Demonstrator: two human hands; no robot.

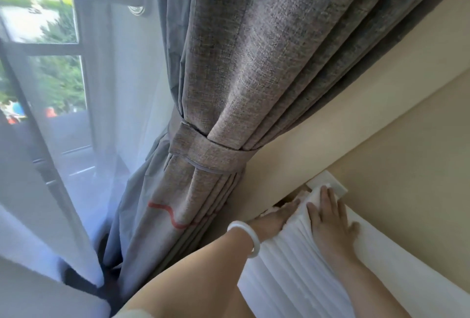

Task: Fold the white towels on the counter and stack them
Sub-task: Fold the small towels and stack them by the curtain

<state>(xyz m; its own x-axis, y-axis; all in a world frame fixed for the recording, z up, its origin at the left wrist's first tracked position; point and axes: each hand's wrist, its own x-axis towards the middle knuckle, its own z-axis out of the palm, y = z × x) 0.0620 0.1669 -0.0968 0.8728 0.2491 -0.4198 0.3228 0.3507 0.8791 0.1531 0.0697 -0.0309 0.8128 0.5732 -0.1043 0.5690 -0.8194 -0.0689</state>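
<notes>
A white ribbed towel (292, 264) lies along the lower right of the head view, its far end reaching the beige wall. My right hand (328, 221) lies flat on top of the towel with straight, spread fingers, pressing it down. My left hand (273, 218), with a white bangle on the wrist, rests against the towel's left edge near the wall, its fingers extended and partly hidden by the cloth. A second strip of white towel (396, 256) shows to the right of my right hand.
A grey curtain (254, 76) held by a tie-back (208, 152) hangs close on the left of the towel. A sheer white curtain (63, 165) covers the window (45, 38). A white wall socket (330, 184) sits just beyond my fingertips on the beige wall (407, 139).
</notes>
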